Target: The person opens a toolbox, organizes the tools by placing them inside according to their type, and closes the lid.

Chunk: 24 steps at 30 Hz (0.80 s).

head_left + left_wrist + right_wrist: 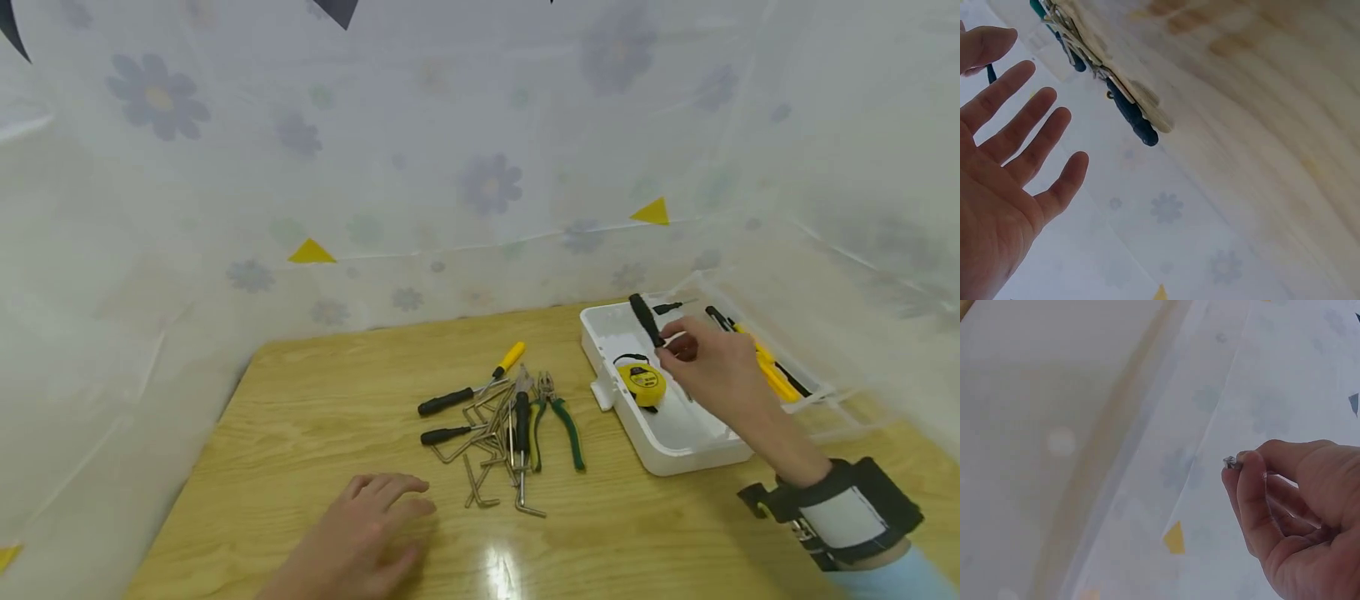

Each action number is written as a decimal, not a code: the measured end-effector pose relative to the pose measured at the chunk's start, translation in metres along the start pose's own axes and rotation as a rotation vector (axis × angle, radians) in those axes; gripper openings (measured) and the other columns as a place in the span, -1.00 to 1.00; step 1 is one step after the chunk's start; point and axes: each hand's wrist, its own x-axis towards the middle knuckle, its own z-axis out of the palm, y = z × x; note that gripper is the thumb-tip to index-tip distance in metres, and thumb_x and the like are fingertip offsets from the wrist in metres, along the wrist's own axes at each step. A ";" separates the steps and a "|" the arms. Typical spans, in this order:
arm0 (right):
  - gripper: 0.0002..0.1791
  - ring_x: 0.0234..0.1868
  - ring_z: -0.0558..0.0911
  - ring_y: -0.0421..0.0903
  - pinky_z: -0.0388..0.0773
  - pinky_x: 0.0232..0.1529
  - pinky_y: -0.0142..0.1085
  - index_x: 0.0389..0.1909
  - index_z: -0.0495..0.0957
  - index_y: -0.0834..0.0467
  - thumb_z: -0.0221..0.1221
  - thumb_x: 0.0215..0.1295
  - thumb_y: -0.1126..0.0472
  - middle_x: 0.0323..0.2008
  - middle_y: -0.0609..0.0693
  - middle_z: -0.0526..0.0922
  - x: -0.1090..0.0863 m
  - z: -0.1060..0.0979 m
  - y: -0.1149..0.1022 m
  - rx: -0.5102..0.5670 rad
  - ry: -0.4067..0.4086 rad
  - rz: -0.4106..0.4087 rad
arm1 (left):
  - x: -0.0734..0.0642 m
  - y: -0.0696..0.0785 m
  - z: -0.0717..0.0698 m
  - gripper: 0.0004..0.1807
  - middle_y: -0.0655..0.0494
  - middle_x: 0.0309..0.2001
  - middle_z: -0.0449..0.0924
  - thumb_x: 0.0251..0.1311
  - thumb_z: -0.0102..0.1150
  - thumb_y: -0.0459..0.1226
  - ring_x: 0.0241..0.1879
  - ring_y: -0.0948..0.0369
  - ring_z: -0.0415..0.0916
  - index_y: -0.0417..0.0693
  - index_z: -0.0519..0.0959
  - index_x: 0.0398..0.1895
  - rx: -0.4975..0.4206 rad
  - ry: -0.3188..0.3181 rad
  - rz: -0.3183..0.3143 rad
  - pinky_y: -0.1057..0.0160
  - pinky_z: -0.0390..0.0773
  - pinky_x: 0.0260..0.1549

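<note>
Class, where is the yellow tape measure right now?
In the head view, the tape measure lies inside the white toolbox on the table's right side, just left of the right hand.

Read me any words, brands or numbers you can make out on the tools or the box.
None can be read.
Yellow tape measure in the white toolbox: a dark label on its face, too small and blurred to read.
Screwdrivers, pliers and hex keys: no lettering visible.
Wrist views: no text.
</note>
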 end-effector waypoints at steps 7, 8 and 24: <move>-0.87 -0.66 0.57 -0.16 0.39 -0.53 -0.31 -0.27 0.60 0.31 0.32 0.20 0.35 -0.51 0.19 0.75 -0.002 -0.023 0.035 -0.107 -0.066 0.120 | 0.007 0.008 0.008 -0.54 0.19 0.07 0.67 -0.05 0.52 -0.09 0.05 0.20 0.62 0.19 0.64 -0.01 0.010 0.018 0.070 0.10 0.63 -0.07; -0.87 -0.66 0.56 -0.16 0.39 -0.51 -0.30 -0.28 0.60 0.31 0.32 0.20 0.35 -0.51 0.19 0.75 -0.003 -0.023 0.039 -0.116 -0.091 0.138 | 0.008 0.009 0.009 -0.55 0.18 0.08 0.67 -0.05 0.52 -0.09 0.05 0.20 0.63 0.19 0.65 -0.01 0.006 0.011 0.071 0.10 0.63 -0.07; -0.72 -0.43 0.66 0.22 0.58 -0.46 0.01 -0.13 0.61 0.54 0.16 0.28 0.37 -0.42 0.37 0.69 0.017 -0.012 0.067 -0.250 -0.330 0.137 | 0.009 0.011 0.008 -0.54 0.19 0.06 0.68 -0.07 0.54 -0.04 0.03 0.20 0.63 0.20 0.65 -0.04 0.043 0.034 0.074 0.07 0.64 -0.07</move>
